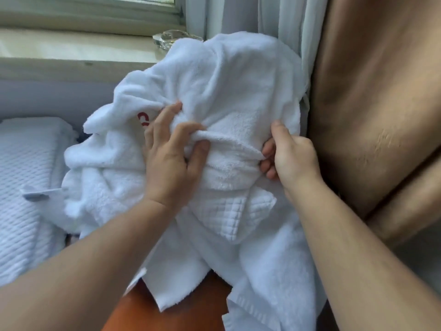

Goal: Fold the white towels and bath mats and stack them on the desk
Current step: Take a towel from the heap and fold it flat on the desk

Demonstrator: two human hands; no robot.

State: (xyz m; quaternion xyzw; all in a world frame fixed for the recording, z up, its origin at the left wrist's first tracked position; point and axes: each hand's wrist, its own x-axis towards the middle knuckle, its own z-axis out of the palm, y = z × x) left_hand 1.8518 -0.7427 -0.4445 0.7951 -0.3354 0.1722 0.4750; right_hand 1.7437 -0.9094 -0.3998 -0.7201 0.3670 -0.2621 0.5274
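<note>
My left hand and right hand pinch the crumpled white terry towel heap; only one quilted white mat looks folded.

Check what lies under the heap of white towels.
Only an orange-brown surface shows, below the front edge of the heap of white towels. Whether it carries the whole heap, and anything else beneath, is covered by cloth.

One left hand, one right hand, one towel heap, one folded mat
</note>
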